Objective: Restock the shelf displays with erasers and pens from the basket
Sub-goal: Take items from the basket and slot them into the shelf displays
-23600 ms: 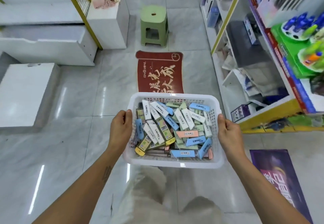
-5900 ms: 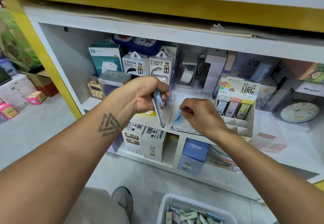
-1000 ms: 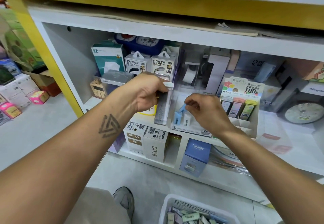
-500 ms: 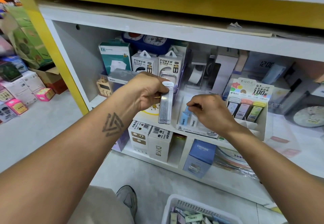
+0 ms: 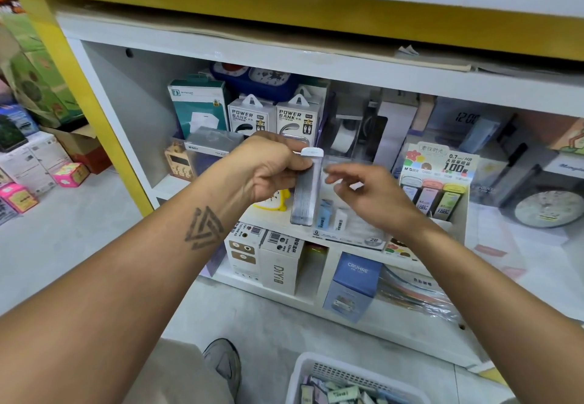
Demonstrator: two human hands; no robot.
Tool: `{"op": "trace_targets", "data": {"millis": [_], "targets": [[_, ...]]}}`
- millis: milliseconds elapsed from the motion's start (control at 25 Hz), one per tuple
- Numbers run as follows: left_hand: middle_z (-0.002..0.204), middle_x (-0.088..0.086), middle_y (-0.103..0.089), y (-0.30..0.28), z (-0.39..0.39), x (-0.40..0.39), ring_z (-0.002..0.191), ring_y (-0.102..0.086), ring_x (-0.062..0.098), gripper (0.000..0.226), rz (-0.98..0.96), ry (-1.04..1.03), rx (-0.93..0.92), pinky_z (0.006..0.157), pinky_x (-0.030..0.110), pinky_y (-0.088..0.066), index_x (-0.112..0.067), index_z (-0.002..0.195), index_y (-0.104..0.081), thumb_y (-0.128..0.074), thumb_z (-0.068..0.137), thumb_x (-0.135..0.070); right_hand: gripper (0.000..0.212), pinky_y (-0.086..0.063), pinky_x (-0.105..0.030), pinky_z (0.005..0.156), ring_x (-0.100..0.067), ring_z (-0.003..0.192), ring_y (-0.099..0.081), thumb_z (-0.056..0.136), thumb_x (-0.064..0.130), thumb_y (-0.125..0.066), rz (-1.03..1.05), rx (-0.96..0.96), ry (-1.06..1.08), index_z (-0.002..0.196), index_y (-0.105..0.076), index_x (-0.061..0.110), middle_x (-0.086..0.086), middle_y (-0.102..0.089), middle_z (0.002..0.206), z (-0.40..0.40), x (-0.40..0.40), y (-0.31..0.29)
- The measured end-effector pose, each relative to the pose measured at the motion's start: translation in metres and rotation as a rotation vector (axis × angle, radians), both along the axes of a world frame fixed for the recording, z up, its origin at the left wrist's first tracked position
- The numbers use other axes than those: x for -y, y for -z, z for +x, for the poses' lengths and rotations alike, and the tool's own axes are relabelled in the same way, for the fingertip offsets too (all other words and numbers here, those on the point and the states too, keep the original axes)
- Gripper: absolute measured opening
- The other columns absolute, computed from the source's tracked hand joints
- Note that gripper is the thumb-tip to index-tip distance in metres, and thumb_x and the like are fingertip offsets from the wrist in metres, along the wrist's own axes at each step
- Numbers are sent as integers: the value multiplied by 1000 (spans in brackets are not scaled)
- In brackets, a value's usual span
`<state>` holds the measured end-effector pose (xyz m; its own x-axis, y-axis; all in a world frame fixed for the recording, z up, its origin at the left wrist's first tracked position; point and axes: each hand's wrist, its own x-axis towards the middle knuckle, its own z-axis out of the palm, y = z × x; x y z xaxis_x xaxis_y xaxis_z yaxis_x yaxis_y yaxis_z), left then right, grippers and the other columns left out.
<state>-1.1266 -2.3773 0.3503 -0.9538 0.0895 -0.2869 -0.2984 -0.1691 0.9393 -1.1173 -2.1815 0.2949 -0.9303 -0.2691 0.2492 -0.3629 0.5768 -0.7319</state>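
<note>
Left hand [image 5: 268,166] is gripping a tall clear plastic case with a white cap [image 5: 306,187], fingers and thumb curled round its upper part, holding it upright in front of the white shelf [image 5: 316,65]. The case's lower end is sitting just above the front edge of a white display tray [image 5: 347,233].

Right hand [image 5: 369,196] is hovering just right of the case, fingers spread and loosely bent, holding nothing, slightly blurred; cannot tell if a fingertip is touching the case.

Inside the display tray a light blue eraser [image 5: 324,215] and a white eraser [image 5: 340,218] are standing side by side, just right of the case's lower end, below the right hand.

White plastic slotted basket [image 5: 319,369] is sitting on the grey floor at bottom, well below the hands, with sleeved erasers in pastel colours [image 5: 341,392] lying inside; only its near corner is showing.

Two white power bank boxes [image 5: 271,117] are standing at the back of the shelf behind the left hand. A cardboard display of pencil-lead tubes [image 5: 433,192] is standing right of the tray. A blue box printed CRUHRE [image 5: 354,283] is sitting on the lower shelf. A grey shoe [image 5: 224,364] is showing beside the basket.
</note>
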Motion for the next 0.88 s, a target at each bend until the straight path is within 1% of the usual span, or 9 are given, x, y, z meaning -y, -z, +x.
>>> {"op": "trace_targets", "data": {"millis": [40, 120, 240, 360, 440, 520, 600, 760, 880], "targets": [[95, 21, -69, -1, 0, -6, 83, -71, 30, 32, 41, 15, -5, 70, 38, -61, 2, 109, -62, -59, 83, 20, 42, -52, -24, 83, -5, 95, -64, 95, 2, -63, -176, 55, -35, 130, -64, 24, 7, -71, 117, 3, -5, -7], [90, 20, -69, -3, 4, -21, 79, -72, 27, 35, 102, 88, -18, 69, 36, -61, 3, 115, -58, -57, 84, 20, 48, -55, -27, 81, -9, 92, -64, 91, 3, -69, -349, 112, -140, 135, -61, 23, 5, -70, 118, 9, -19, -17], [83, 17, -72, -5, 11, -46, 76, -73, 23, 39, 124, 250, -9, 68, 31, -61, 4, 121, -56, -54, 86, 20, 45, -54, -25, 84, -11, 93, -66, 87, 4, -73, -377, 102, -222, 130, -64, 15, 6, -73, 102, 19, -47, -25], [98, 26, -68, -5, 15, -73, 89, -70, 31, 40, 134, 361, 6, 82, 38, -59, 6, 124, -54, -54, 86, 19, 33, -56, -35, 93, -28, 103, -70, 85, 6, -73, -421, 115, -207, 118, -67, 6, -12, -74, 110, 29, -80, -30], [98, 25, -69, -2, 17, -92, 87, -70, 31, 34, 128, 419, 12, 83, 41, -59, 6, 118, -57, -55, 86, 18, 24, -59, -33, 87, -30, 94, -72, 82, 9, -76, -453, 104, -161, 105, -71, 5, -15, -75, 101, 37, -98, -33], [95, 20, -72, 4, 17, -108, 83, -70, 26, 26, -38, 446, -51, 79, 36, -59, 3, 112, -63, -59, 88, 13, 15, -59, -26, 71, -20, 76, -71, 76, 14, -79, -508, 75, -40, 91, -75, 15, -7, -76, 86, 43, -112, -39], [94, 16, -72, 12, 15, -119, 79, -69, 24, 15, -290, 386, -142, 76, 37, -58, -3, 101, -65, -61, 89, 6, 15, -58, -25, 61, -15, 63, -67, 74, 15, -80, -488, 15, 122, 87, -74, 19, -3, -74, 76, 46, -126, -43], [88, 19, -72, 29, 10, -131, 74, -70, 28, 5, -733, 312, -282, 73, 39, -59, -6, 87, -64, -68, 85, -2, 23, -59, -37, 65, -19, 63, -64, 82, 14, -81, -50, -176, 415, 98, -67, 24, -1, -65, 76, 39, -141, -36], [84, 17, -73, 40, 10, -137, 74, -68, 24, 15, -1001, 393, -336, 70, 35, -57, -4, 92, -66, -71, 81, -13, 18, -58, -39, 73, -19, 73, -67, 90, 18, -73, 159, -316, 394, 105, -66, 21, -1, -69, 84, 35, -133, -27]]}}
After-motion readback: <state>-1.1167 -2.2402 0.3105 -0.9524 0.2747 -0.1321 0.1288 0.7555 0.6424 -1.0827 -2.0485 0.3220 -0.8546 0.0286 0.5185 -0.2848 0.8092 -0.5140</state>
